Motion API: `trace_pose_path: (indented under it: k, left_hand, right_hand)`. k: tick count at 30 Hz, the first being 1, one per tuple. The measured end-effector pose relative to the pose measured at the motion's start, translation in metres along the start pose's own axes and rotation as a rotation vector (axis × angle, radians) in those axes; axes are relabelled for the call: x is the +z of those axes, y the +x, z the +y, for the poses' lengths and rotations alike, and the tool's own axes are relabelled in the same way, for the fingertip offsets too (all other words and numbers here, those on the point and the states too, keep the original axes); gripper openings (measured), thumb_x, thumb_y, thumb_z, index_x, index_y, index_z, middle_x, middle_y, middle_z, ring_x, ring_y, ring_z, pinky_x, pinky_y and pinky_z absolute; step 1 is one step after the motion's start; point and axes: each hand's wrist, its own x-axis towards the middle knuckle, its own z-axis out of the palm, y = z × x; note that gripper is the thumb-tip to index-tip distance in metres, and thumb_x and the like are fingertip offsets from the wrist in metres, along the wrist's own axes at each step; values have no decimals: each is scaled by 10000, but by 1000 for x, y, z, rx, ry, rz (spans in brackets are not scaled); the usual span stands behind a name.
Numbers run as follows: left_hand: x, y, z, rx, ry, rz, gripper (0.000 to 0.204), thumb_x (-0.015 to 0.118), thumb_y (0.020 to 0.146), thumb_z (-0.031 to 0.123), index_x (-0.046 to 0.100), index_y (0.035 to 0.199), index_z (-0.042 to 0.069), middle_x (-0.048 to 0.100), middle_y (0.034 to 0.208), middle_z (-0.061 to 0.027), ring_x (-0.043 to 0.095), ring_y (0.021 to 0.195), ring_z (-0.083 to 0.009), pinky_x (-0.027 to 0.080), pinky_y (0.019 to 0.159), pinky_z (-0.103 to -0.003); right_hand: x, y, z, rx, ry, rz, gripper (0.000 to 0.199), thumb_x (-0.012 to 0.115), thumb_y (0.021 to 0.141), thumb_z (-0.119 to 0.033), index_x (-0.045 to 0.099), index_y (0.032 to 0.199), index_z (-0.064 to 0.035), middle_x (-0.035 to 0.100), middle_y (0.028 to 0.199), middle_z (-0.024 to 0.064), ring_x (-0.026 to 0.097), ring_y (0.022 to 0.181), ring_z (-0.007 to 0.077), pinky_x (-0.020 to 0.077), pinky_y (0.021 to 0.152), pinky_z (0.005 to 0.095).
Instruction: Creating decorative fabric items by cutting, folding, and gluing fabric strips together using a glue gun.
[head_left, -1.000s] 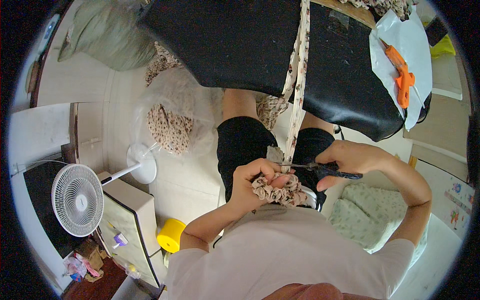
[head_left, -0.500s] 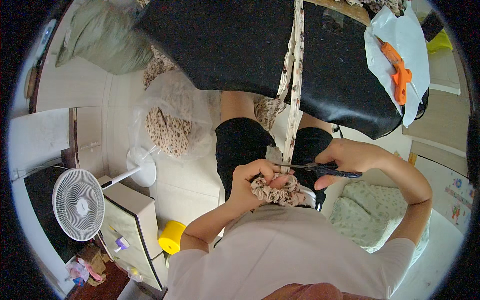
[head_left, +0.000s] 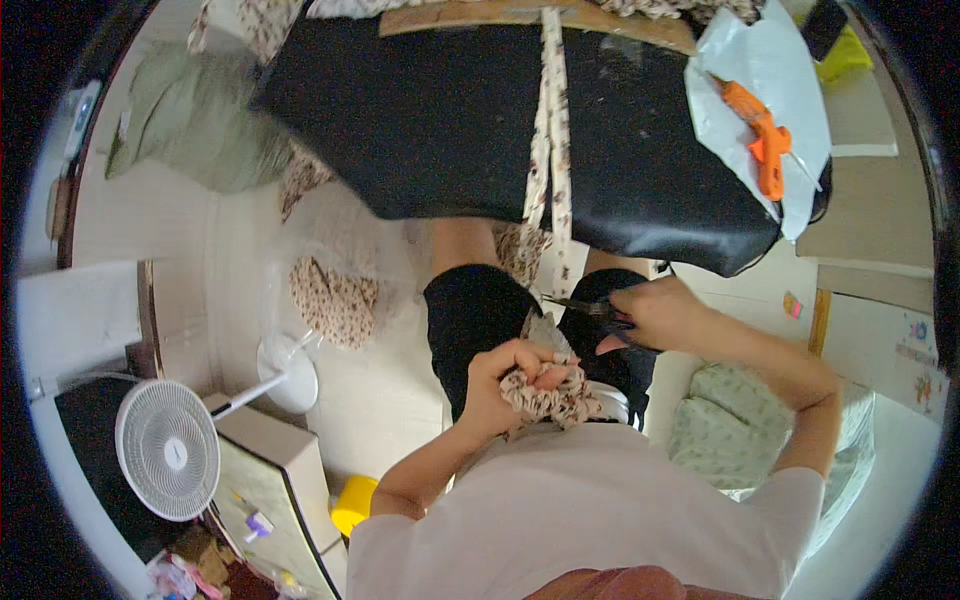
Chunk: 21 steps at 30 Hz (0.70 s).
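Note:
My left hand (head_left: 494, 385) is closed around a gathered scrunchie (head_left: 552, 397) of cream fabric with dark floral spots, held just in front of my waist. A pale piece of material (head_left: 543, 330) sticks up beside its fingers. Dark-handled scissors (head_left: 592, 309) are gripped in my right hand (head_left: 662, 312), farther out and to the right, their blades pointing left over my lap. A long narrow strip of the same floral fabric (head_left: 560, 150) hangs doubled over the black table cover, and its lower end comes down close to the blades.
An orange glue gun (head_left: 766, 140) lies on a white sheet (head_left: 720, 60) at the table's right. A plastic bag of floral fabric pieces (head_left: 332, 300) rests on the floor at left, near a white fan (head_left: 168, 450), a yellow stool (head_left: 353, 503) and a cabinet (head_left: 270, 460). Green patterned bedding (head_left: 725, 425) lies at right.
My right hand and the scissors have moved away from my left hand, toward the table. The strip's lower end now hangs apart from the scrunchie. The whole view has shifted slightly.

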Motion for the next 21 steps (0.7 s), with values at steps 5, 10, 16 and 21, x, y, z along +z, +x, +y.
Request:
trace_pose_path:
  k: [5, 10, 16, 21]
  left_hand:
    - [4, 6, 0, 173, 108, -102, 317, 719, 786, -13, 432, 663, 44, 673, 849, -121, 677, 890, -198, 517, 710, -269]
    - [-8, 12, 5, 276, 223, -188, 334, 733, 762, -28, 431, 640, 47, 668, 818, -118, 686, 889, -214, 525, 687, -274]
    - [-6, 29, 26, 447, 227, -219, 298, 717, 777, -18, 459, 650, 60, 688, 904, -190, 691, 825, -232, 515, 624, -278]
    - [8, 43, 45, 584, 328, -154, 304, 723, 790, 36, 448, 664, 65, 667, 1012, -201, 647, 710, -168, 505, 613, -254]
  right_hand:
    - [84, -8, -10, 45, -160, 158, 474, 710, 667, -375, 556, 973, -48, 598, 954, 129, 589, 926, 297, 439, 816, 396]
    - [44, -50, -18, 186, 168, 207, 376, 715, 719, -372, 559, 820, -46, 587, 794, 124, 599, 770, 321, 456, 681, 421]
    - [-69, -61, -20, 490, 26, 723, 306, 713, 772, -243, 537, 848, -5, 570, 755, 161, 594, 728, 358, 470, 649, 411]
    - [-90, -16, 13, 503, -180, 917, 366, 722, 740, -199, 562, 997, 7, 597, 863, 173, 593, 844, 359, 485, 743, 417]
